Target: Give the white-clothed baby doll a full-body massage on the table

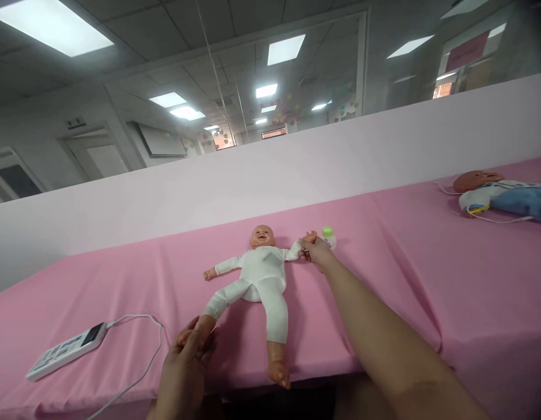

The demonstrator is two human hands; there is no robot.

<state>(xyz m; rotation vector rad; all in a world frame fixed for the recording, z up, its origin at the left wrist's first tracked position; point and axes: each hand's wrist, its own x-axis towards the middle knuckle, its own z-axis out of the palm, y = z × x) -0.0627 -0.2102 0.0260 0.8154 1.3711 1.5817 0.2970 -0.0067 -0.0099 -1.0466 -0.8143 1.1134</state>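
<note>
Baby doll [262,271] in white suit laid face-up near the surface's [384,280] front edge, one foot clasped by left hand [189,356], wrist apparently gripped by right hand [316,252], green-capped bottle [328,236] just behind, corded remote [67,351] toward the left edge.

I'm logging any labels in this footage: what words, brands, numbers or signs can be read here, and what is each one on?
No text can be read.
White handset on the pink cloth: buttons and screen show, markings blurred.
Green-capped bottle beside the right hand: label too small to read.
Plate above the far door: illegible.
The doll, whose foot the left hand has in its grip, shows no print.
</note>
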